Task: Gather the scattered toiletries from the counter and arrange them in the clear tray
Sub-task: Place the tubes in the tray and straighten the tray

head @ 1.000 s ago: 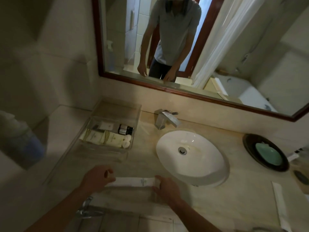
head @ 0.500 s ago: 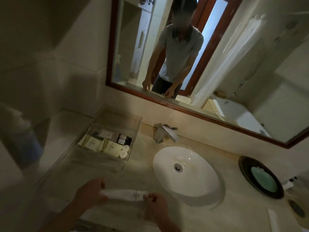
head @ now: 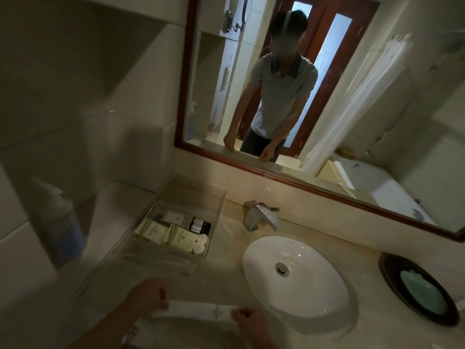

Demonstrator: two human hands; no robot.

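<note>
The clear tray (head: 161, 212) stands at the counter's left, holding white boxes (head: 156, 231) and a dark bottle (head: 198, 225). Nearer, the left hand (head: 148, 295) and right hand (head: 247, 321) each pinch one end of a long white packet (head: 198, 309) above the counter edge, left of the sink (head: 297, 280).

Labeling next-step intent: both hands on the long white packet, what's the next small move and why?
Probably carry the long white packet forward and left toward the clear tray. The left hand and right hand grip its ends near the counter edge, and the tray's front section looks free.
</note>
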